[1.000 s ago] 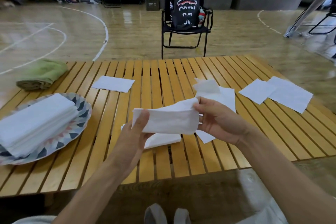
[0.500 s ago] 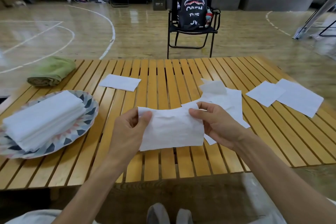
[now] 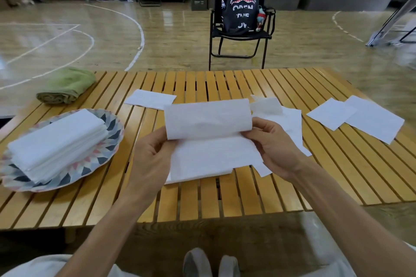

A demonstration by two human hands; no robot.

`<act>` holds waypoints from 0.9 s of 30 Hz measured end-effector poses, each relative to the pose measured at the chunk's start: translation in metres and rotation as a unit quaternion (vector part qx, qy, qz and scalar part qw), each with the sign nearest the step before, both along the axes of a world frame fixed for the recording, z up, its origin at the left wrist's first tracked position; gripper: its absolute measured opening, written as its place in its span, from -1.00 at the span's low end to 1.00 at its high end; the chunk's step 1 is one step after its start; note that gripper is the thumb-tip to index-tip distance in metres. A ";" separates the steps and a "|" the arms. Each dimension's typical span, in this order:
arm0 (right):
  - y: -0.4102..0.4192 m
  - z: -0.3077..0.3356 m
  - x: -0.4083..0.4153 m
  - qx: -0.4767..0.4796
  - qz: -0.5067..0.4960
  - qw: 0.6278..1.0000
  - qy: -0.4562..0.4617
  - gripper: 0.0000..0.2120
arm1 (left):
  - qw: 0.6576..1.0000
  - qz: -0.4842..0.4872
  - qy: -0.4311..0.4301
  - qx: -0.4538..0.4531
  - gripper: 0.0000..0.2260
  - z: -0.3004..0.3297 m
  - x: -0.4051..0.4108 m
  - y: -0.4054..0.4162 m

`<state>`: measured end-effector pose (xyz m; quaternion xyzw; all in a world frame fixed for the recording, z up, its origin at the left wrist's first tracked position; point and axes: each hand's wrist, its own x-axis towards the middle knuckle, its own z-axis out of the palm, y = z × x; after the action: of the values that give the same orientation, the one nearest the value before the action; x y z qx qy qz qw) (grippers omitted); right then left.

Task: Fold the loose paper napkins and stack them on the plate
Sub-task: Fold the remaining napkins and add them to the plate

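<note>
**Inspector:** Start at frame left.

**Assistant:** A rolled green towel (image 3: 66, 85) lies in the upper left of the slatted wooden table (image 3: 225, 198). Below it sits a patterned plate (image 3: 108, 139) bearing a stack of folded napkins (image 3: 56, 141).

**Inspector:** And at centre?

**Assistant:** The left hand (image 3: 150, 157) pinches the left edge of the napkin in hand (image 3: 209, 135), thumb on top and fingers behind. The right hand (image 3: 276, 148) pinches the right edge likewise. Half a second ago the sheet hung flat between the hands; now its upper half curls over toward the person, with the lower half hanging down to the table.

**Inspector:** Meaning?

**Assistant:** In my judgement the fold is under way, not yet creased. This napkin remains off the plate.

**Inspector:** The remainder?

**Assistant:** One loose napkin (image 3: 149, 99) lies flat behind the left hand. A rumpled pile of napkins (image 3: 286, 119) sits behind the right hand. Two flat overlapping napkins (image 3: 360, 117) lie at right. A folding chair (image 3: 238, 36) with a black bag (image 3: 242, 10) stands beyond. Several sheets remain to be folded.
</note>
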<state>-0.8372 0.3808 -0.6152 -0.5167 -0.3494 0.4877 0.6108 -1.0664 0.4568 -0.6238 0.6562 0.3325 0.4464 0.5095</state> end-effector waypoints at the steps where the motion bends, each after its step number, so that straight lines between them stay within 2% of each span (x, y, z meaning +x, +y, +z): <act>1: 0.001 -0.002 -0.001 -0.006 0.004 1.000 -0.011 -0.81 | 1.000 0.004 0.009 -0.003 -0.69 -0.002 -0.001 0.001; 4: 0.004 -0.006 -0.003 -0.040 -0.006 0.997 -0.067 -0.72 | 0.999 0.010 0.046 -0.008 -0.65 -0.007 -0.003 0.006; 6: 0.007 -0.009 -0.002 -0.055 -0.018 0.997 -0.059 -0.68 | 0.998 0.011 0.049 -0.037 -0.68 -0.007 -0.003 0.009; 9: 0.013 -0.015 -0.001 -0.070 -0.013 0.996 -0.050 -0.77 | 0.995 0.025 0.061 -0.077 -0.71 -0.009 -0.001 0.009; 11: 0.016 -0.021 -0.003 -0.080 -0.012 0.994 -0.069 -0.84 | 0.992 0.042 0.100 -0.060 -0.76 -0.014 -0.001 0.012; 13: 0.019 -0.027 -0.006 -0.086 -0.019 0.989 -0.118 -0.81 | 0.987 0.047 0.148 -0.028 -0.82 -0.018 -0.002 0.014; 18: 0.026 -0.031 -0.015 -0.079 -0.050 0.974 -0.205 -0.60 | 0.977 0.073 0.201 -0.024 -0.80 -0.026 -0.004 0.020; 27: 0.032 -0.044 -0.020 -0.095 -0.056 0.947 -0.301 -0.59 | 0.946 0.112 0.301 0.041 -0.73 -0.030 -0.003 0.022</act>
<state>-0.8570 0.4126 -0.6592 -0.7136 -0.4395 0.3059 0.4518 -1.0695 0.4785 -0.6538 0.7393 0.5230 0.2952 0.3047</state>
